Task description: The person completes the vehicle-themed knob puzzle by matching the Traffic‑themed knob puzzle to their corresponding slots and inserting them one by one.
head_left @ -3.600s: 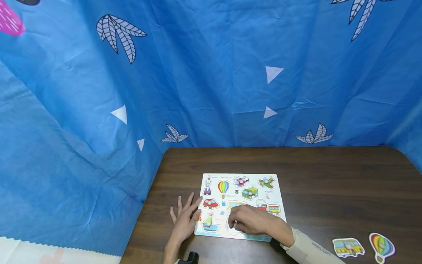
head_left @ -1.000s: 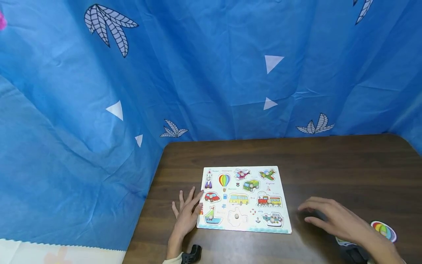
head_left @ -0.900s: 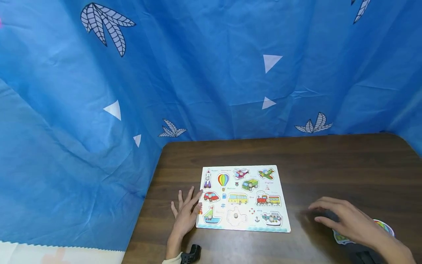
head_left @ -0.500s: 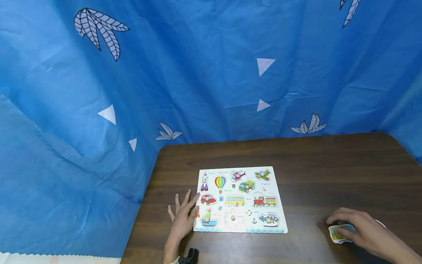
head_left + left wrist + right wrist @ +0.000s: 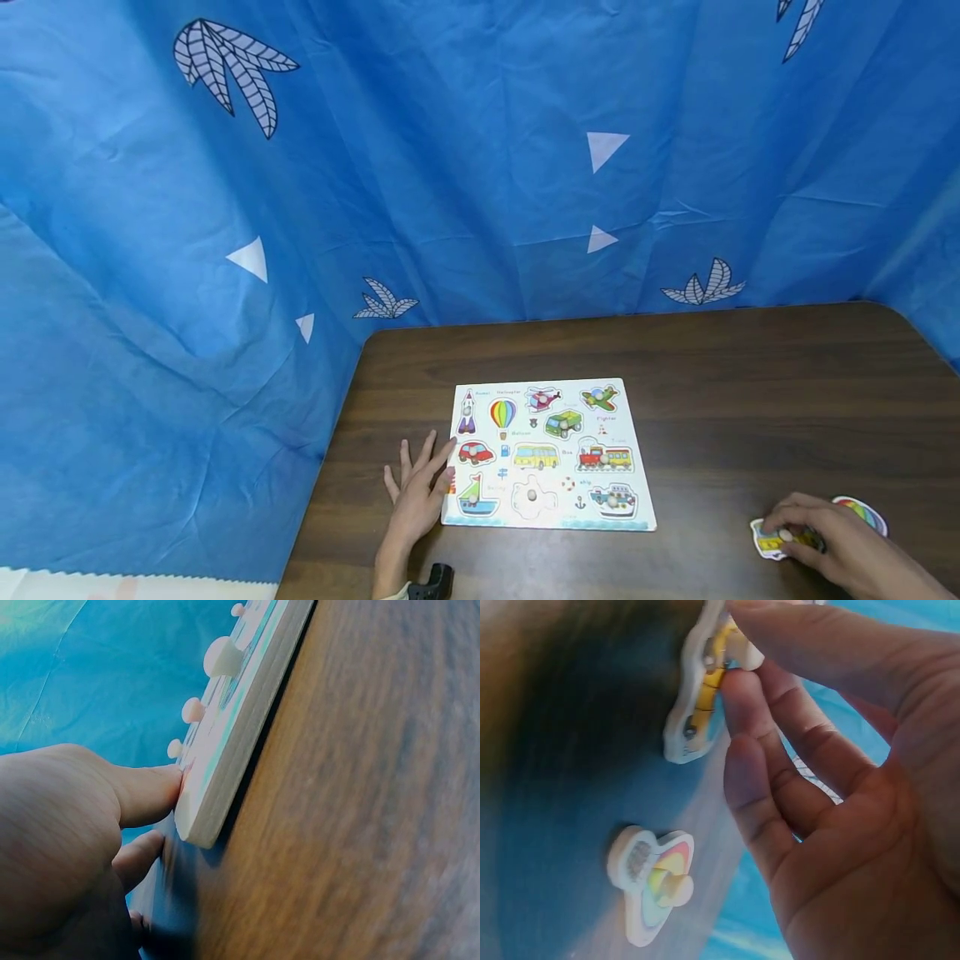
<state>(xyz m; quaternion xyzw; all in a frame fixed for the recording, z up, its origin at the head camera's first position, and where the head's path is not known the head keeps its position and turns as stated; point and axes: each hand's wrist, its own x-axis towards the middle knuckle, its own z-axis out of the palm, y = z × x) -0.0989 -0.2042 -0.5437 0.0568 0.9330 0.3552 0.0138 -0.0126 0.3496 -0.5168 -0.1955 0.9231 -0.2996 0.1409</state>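
Observation:
My right hand (image 5: 832,537) pinches the pale knob (image 5: 746,654) of a yellow bus puzzle piece (image 5: 768,543) at the table's right side. In the right wrist view the thumb and fingertips meet at that knob, and part of the piece's far end is out of frame. A hot-air balloon puzzle piece (image 5: 652,889) with its own knob lies beside this hand. My left hand (image 5: 416,496) is spread, its fingertips on the left edge of the white vehicle puzzle board (image 5: 645,496). The left wrist view shows the thumb (image 5: 154,795) at the board's corner.
Several knobbed pieces, such as a red car (image 5: 474,452) and a train (image 5: 604,457), sit on the board. Its printed bus (image 5: 536,455) and balloon (image 5: 502,414) show no knobs. A blue curtain (image 5: 480,192) hangs behind the brown table (image 5: 720,400).
My right hand has left the board's lower part, moved right to the loose pieces and now pinches the bus piece's knob. My left hand stays at the board's left edge.

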